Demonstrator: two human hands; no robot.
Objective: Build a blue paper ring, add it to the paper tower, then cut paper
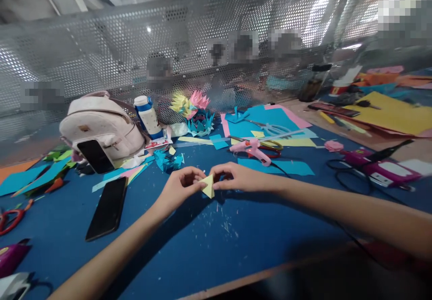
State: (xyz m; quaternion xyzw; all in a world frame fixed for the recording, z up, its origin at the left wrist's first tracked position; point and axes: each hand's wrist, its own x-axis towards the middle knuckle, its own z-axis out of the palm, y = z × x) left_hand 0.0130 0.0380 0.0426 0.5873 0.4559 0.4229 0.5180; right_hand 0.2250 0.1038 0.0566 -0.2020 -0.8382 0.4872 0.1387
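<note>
Bench: a blue-topped bench (209, 246) with a wooden front edge, strewn with small paper scraps and offcuts.
Room: a grey perforated metal screen (135, 43) stands along the far side of the bench; bright light comes through its holes at the right.
Writing: none can be read; the label on the white bottle with blue cap (147, 116) is too small to make out.
Left hand: the left hand (178, 187) has its grip closed on the left corner of a small yellow folded paper triangle (208, 185).
Right hand: the right hand (232, 178) pinches the right edge of the same triangle, grip closed.
Triangle: held between both hands just above the bench, near its middle, point down.
Left of hands: a black phone (107, 209) lies flat; a pale pink backpack (101, 126) with a second dark phone (95, 156) propped against it.
Behind hands: a pink glue gun (251, 149), yellow-handled scissors (272, 147), blue paper sheets (266, 120), and a yellow, pink and blue folded paper flower (195, 111).
Far right: large yellow paper sheet (391, 113).
Far left: red-handled scissors (11, 219).
</note>
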